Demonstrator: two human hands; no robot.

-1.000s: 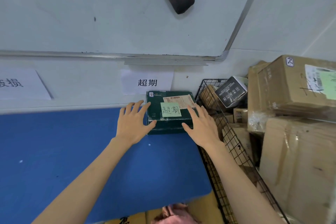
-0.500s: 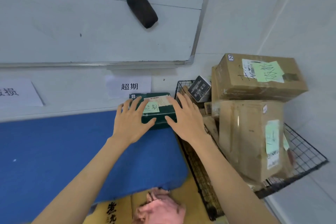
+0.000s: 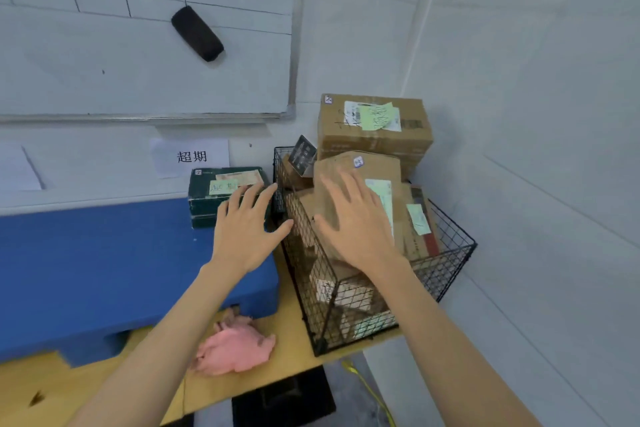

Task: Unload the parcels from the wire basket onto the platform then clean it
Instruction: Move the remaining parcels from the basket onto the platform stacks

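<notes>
A dark green parcel (image 3: 207,199) with a pale green note lies on the blue platform (image 3: 104,263) against the wall. To its right stands a black wire basket (image 3: 446,263) full of cardboard parcels. A tall brown box (image 3: 349,166) stands upright in the basket, and a second brown box (image 3: 375,128) lies on top at the back. My left hand (image 3: 247,229) hovers open between the green parcel and the basket's left wall. My right hand (image 3: 356,222), fingers spread, is over the front of the tall box; I cannot tell if it touches.
A pink cloth (image 3: 235,347) lies crumpled on the yellow table (image 3: 294,357) in front of the platform. A whiteboard (image 3: 138,45) with a black eraser (image 3: 197,33) hangs above. A paper sign (image 3: 190,156) is on the wall. The white wall corner closes in right of the basket.
Both hands have left the green parcel, which stays on the platform, and moved right toward the basket. The view has swung right and down.
</notes>
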